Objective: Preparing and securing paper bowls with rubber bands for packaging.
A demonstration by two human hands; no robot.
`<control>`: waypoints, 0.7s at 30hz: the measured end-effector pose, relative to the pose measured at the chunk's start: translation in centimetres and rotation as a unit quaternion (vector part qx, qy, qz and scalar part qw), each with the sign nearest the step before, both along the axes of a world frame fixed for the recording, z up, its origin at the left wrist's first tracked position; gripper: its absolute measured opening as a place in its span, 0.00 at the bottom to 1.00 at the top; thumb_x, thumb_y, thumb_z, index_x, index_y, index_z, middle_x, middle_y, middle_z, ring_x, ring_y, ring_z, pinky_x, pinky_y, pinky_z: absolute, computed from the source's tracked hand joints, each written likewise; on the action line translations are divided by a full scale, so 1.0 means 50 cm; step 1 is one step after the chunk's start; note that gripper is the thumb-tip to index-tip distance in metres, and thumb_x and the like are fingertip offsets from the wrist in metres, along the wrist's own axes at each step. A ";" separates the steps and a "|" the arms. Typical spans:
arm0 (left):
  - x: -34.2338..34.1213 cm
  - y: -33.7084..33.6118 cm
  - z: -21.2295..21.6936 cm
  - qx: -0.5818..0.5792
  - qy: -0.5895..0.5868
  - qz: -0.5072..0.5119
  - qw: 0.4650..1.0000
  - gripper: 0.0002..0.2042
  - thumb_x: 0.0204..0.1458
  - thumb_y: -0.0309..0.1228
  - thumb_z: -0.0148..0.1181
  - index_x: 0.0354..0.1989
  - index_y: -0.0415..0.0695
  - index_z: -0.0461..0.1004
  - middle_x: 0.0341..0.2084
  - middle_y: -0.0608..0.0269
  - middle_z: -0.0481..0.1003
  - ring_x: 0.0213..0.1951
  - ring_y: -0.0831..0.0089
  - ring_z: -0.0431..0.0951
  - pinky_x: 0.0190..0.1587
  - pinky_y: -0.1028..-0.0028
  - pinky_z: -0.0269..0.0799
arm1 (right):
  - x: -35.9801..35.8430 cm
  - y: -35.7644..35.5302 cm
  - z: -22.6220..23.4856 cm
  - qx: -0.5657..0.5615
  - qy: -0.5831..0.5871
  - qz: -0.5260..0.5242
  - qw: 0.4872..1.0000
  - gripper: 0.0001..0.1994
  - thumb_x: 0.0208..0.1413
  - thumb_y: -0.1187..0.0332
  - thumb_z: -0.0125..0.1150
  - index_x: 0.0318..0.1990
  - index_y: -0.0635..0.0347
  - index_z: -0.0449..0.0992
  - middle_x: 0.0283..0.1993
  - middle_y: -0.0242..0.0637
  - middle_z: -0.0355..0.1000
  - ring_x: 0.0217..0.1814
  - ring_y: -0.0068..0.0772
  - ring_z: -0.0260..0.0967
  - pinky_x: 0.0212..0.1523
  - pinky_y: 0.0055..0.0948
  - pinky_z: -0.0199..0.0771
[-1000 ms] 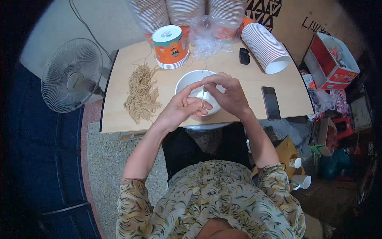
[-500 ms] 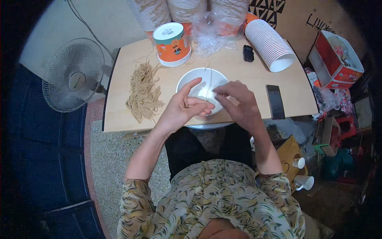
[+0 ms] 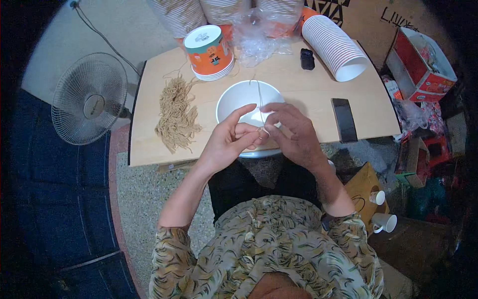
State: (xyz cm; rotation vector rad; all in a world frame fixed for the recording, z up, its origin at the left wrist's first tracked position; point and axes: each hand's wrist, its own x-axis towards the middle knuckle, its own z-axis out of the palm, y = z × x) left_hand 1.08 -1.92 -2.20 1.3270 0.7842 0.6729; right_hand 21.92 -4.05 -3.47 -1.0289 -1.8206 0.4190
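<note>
In front of me stands a white paper bucket (image 3: pixel 230 102), its open mouth facing up. A thin beige string (image 3: pixel 259 95) runs from its far rim across the opening to my fingers at the near side. My left hand (image 3: pixel 228 143) is closed in a pinch on the string, thumb and fingertips together. My right hand (image 3: pixel 297 135) meets it there, its thumb and fingers bent round the string. The string's end is too small to follow between the fingertips. To the left lies a loose heap of beige strings (image 3: pixel 175 119).
Behind the bucket stand an upturned orange paper bucket (image 3: pixel 209 57), crumpled clear plastic (image 3: pixel 256 42) and tall bucket stacks (image 3: pixel 177 15). A stack of white buckets (image 3: pixel 331 45) lies on its side. Rightward are a black object (image 3: pixel 307 59) and a phone (image 3: pixel 343 120). A fan (image 3: pixel 92 102) stands left.
My right hand has come in toward my left, and its fingers have closed round the string there. My left hand has stayed in nearly the same place.
</note>
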 end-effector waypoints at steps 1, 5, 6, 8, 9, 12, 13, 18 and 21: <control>0.000 -0.001 -0.003 0.005 -0.001 -0.003 1.000 0.30 0.62 0.24 0.56 0.71 0.43 0.52 0.40 0.59 0.81 0.42 0.79 0.79 0.43 0.78 0.75 | 0.005 0.004 -0.003 -0.004 0.025 0.020 0.999 0.04 0.56 0.73 0.61 0.38 0.59 0.77 0.45 0.38 0.77 0.49 0.44 0.74 0.58 0.40 0.66; -0.005 0.004 -0.011 0.045 0.010 -0.013 0.999 0.28 0.63 0.26 0.56 0.70 0.42 0.54 0.41 0.61 0.81 0.42 0.80 0.79 0.43 0.78 0.74 | 0.006 0.019 -0.030 0.023 0.005 0.020 1.000 0.06 0.58 0.71 0.56 0.40 0.63 0.71 0.41 0.41 0.73 0.43 0.45 0.74 0.64 0.44 0.62; -0.008 0.006 -0.011 0.047 0.011 -0.016 0.999 0.28 0.63 0.26 0.56 0.70 0.42 0.54 0.41 0.61 0.81 0.42 0.80 0.79 0.43 0.78 0.74 | 0.009 0.025 -0.033 0.024 0.006 0.017 1.000 0.06 0.58 0.71 0.56 0.40 0.63 0.71 0.41 0.41 0.73 0.43 0.45 0.74 0.64 0.44 0.62; -0.017 0.010 -0.014 0.055 0.009 -0.023 0.998 0.26 0.63 0.26 0.56 0.69 0.42 0.56 0.41 0.60 0.81 0.42 0.79 0.79 0.43 0.78 0.74 | 0.011 0.034 -0.033 -0.019 -0.042 0.104 0.994 0.04 0.60 0.72 0.52 0.40 0.63 0.68 0.35 0.42 0.70 0.38 0.43 0.73 0.55 0.42 0.68; -0.021 0.013 -0.014 0.056 0.010 -0.025 0.998 0.26 0.63 0.26 0.56 0.69 0.42 0.56 0.41 0.60 0.81 0.42 0.79 0.79 0.43 0.78 0.74 | 0.013 0.030 -0.030 -0.018 -0.041 0.101 0.994 0.04 0.60 0.72 0.52 0.40 0.63 0.68 0.35 0.42 0.70 0.38 0.43 0.73 0.55 0.42 0.68; -0.040 0.020 -0.021 0.050 0.032 -0.013 0.998 0.21 0.63 0.27 0.56 0.64 0.42 0.63 0.39 0.61 0.81 0.42 0.79 0.79 0.43 0.78 0.74 | -0.001 0.021 -0.016 -0.168 0.049 0.090 0.980 0.03 0.62 0.73 0.50 0.40 0.63 0.69 0.33 0.37 0.69 0.37 0.28 0.69 0.45 0.30 0.68; -0.044 0.026 -0.022 0.043 0.029 -0.020 0.998 0.18 0.63 0.28 0.56 0.60 0.41 0.67 0.39 0.61 0.81 0.42 0.79 0.79 0.43 0.78 0.74 | -0.008 0.022 -0.021 -0.160 0.072 0.089 0.981 0.03 0.62 0.73 0.50 0.40 0.63 0.69 0.32 0.36 0.68 0.36 0.25 0.67 0.40 0.27 0.67; -0.057 0.046 -0.019 0.029 0.035 -0.028 0.999 0.11 0.63 0.30 0.57 0.49 0.39 0.75 0.37 0.63 0.81 0.41 0.80 0.79 0.44 0.78 0.75 | -0.019 0.025 -0.011 -0.199 0.118 0.090 0.969 0.04 0.63 0.73 0.52 0.39 0.64 0.69 0.32 0.30 0.67 0.34 0.20 0.64 0.38 0.24 0.66; -0.056 0.057 -0.011 0.000 0.067 -0.039 0.997 0.09 0.63 0.30 0.58 0.46 0.38 0.76 0.37 0.63 0.81 0.39 0.81 0.79 0.43 0.78 0.75 | -0.016 0.033 -0.014 -0.190 0.118 0.103 0.969 0.03 0.62 0.74 0.54 0.39 0.63 0.71 0.33 0.27 0.69 0.35 0.18 0.65 0.39 0.22 0.67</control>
